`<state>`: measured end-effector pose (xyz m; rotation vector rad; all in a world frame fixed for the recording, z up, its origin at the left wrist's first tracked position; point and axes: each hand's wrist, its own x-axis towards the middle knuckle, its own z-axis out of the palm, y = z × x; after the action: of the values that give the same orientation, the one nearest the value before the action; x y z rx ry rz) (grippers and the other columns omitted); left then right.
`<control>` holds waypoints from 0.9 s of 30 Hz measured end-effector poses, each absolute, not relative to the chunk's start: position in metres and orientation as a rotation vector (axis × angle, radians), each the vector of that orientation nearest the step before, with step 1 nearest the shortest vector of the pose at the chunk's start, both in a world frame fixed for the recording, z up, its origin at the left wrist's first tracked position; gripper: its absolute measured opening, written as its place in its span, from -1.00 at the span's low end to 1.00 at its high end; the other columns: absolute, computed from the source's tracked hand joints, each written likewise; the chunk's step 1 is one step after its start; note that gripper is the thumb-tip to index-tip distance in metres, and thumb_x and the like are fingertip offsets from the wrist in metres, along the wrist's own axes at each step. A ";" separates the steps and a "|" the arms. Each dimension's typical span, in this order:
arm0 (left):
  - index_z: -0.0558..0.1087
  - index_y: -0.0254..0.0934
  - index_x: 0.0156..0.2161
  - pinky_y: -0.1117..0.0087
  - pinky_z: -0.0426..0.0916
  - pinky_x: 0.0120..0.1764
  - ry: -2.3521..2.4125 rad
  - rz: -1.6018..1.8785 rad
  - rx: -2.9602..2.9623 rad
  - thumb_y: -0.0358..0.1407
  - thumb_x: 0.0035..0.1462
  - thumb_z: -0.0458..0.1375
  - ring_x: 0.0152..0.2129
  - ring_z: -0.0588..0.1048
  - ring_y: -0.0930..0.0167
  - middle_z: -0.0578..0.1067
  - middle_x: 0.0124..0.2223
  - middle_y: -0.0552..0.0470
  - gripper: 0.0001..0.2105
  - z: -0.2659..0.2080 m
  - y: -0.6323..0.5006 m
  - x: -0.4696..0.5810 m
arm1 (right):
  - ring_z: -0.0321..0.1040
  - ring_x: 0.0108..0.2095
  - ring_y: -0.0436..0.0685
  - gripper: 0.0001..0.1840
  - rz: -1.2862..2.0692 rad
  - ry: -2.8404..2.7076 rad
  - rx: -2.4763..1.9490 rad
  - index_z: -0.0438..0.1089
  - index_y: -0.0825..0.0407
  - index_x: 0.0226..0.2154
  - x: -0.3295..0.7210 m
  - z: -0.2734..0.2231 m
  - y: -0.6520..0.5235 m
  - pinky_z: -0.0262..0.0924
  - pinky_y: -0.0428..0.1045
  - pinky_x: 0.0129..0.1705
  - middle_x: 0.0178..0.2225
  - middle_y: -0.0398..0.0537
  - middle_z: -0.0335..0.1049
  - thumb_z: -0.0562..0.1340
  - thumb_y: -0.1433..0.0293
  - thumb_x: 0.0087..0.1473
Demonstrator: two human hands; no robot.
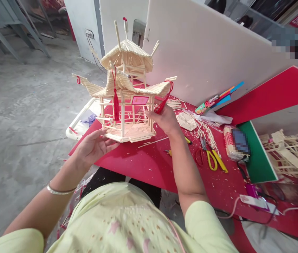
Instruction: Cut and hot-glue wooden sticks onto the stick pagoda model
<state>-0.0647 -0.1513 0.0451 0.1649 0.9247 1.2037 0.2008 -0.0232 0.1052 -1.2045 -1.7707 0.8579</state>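
A two-tiered pagoda model (pixel 122 105) built of pale wooden sticks is held up, slightly tilted, above the red table's near left corner. My left hand (pixel 92 144) supports its base from the lower left, some fingers hidden under the floor. At the right side, my right hand (pixel 164 117) grips the corner posts, with its thumb across the front. One red tassel (pixel 116 105) hangs from the front roof corner; another red tassel (pixel 164 100) hangs by my right hand. A small pink plaque (pixel 140 101) sits beneath the lower roof.
On the red table (pixel 141 168) lie a woven stick hexagon (pixel 186 121), loose sticks, yellow-handled scissors (pixel 212 160) and a yellow cutter (pixel 219 161). A white partition (pixel 204 52) stands behind. Another stick model (pixel 291 151) is at the right, past a green board (pixel 261 154).
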 end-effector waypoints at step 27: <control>0.55 -0.34 -0.10 0.32 0.61 -0.23 0.881 1.415 0.581 -0.52 -0.06 0.24 -0.40 0.62 0.35 0.63 -0.28 -0.04 -0.66 0.014 0.020 -0.119 | 0.53 -0.07 0.21 -0.54 0.717 -1.758 -1.219 0.52 -0.01 -0.30 0.162 0.048 0.034 0.34 0.10 0.10 -0.20 0.03 0.61 0.35 -0.08 0.12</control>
<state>-0.1185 0.0205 0.0135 0.5810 0.8806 1.4149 0.1617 0.0335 0.0482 -1.2192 -1.7584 0.7168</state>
